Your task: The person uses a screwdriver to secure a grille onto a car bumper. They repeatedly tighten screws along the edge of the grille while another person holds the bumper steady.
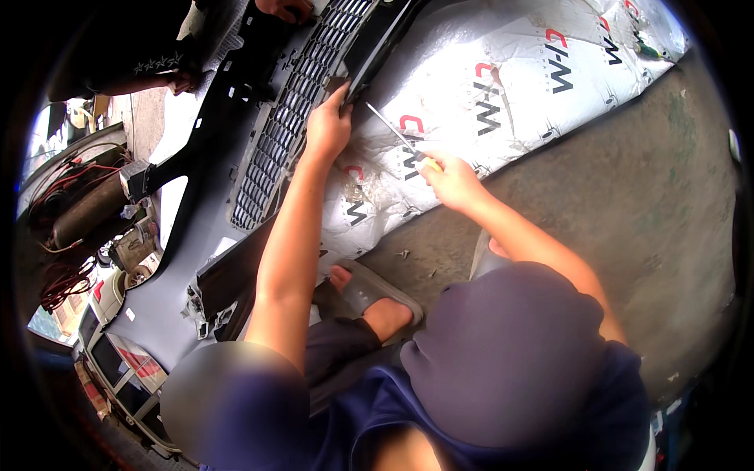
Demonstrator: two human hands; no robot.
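A dark car bumper (169,263) with a honeycomb grille (287,118) lies in front of me, running from the lower left to the top. My left hand (328,129) rests on the grille's right edge, its fingers at a small dark tab; whether they grip it I cannot make out. To the right, my right hand (452,179) is closed round the yellow handle of a screwdriver (390,125). Its long metal shaft points up and left, with the tip close to the bumper's edge, just right of my left hand.
White printed plastic sheeting (463,94) covers the ground right of the bumper, beside bare concrete floor (597,196). Another person's hand (184,81) is at the bumper's far left side, and a second hand (287,8) is at the top. A compressor tank (90,210) and hoses stand left.
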